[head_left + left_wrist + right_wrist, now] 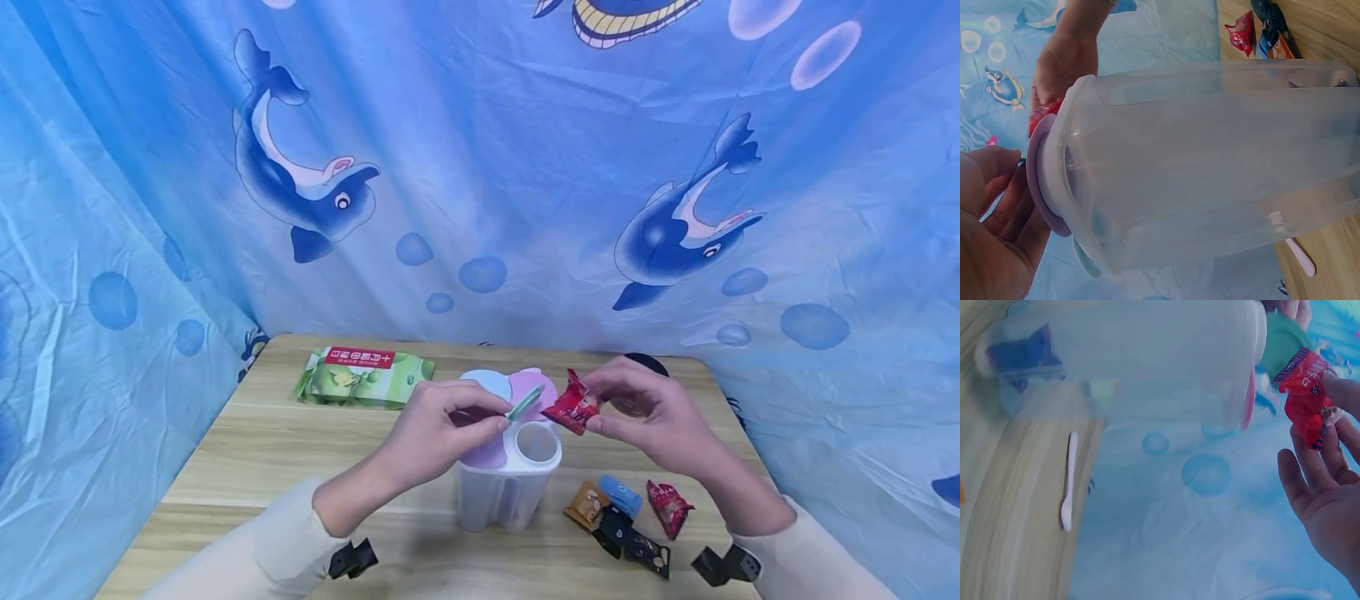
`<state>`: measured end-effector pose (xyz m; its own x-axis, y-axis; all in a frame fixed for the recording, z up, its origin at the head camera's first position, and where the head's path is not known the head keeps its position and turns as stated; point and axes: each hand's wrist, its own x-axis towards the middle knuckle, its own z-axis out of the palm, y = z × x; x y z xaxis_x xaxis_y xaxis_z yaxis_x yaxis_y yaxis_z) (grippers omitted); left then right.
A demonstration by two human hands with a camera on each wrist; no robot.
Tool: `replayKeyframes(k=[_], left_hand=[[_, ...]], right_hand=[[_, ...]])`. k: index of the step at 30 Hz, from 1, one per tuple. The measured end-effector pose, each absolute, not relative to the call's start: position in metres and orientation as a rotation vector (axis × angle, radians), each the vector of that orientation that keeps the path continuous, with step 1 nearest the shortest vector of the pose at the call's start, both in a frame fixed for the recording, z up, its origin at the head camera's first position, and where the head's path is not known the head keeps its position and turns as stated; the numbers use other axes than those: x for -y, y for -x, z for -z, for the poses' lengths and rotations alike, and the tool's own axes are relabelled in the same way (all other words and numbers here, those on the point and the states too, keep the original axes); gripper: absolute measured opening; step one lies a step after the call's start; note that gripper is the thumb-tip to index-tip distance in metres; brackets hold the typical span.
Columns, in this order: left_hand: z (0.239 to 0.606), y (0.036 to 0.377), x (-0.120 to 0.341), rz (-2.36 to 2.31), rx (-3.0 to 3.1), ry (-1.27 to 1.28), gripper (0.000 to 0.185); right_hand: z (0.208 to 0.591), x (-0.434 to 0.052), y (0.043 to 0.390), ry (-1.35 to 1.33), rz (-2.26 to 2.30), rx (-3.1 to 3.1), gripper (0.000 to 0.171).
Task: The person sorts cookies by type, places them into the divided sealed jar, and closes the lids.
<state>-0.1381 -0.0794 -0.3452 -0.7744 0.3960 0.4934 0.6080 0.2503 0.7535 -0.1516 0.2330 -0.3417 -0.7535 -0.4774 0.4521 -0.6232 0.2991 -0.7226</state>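
Note:
A clear plastic container [510, 492] with pastel flap lids stands at the middle of the wooden table [247, 450]. My left hand [480, 417] pinches its green flap lid [527, 402] and holds it raised over a round opening [537, 442]. My right hand [600, 410] pinches a red wrapped candy [573, 406] just right of that opening, at lid height. The right wrist view shows the red wrapped candy [1307, 394] at my fingertips beside the green flap lid [1282, 344]. In the left wrist view the container [1210, 162] fills the frame, with its purple lid [1038, 181] by my left hand [991, 212].
Several wrapped candies lie at the front right: orange [587, 504], blue [621, 494], red [669, 507] and black [633, 543]. A green snack packet [365, 377] lies at the back left. A white spoon [1069, 481] lies near the table edge. A blue dolphin cloth [525, 167] surrounds the table.

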Motion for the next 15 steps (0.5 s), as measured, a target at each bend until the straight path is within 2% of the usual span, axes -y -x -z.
replayKeyframes(k=[15], left_hand=[[0.346, 0.138, 0.08, 1.551, 2.303, 0.945, 0.016]], right_hand=[[0.355, -0.197, 0.141, -1.163, -1.586, 2.221, 0.041]])
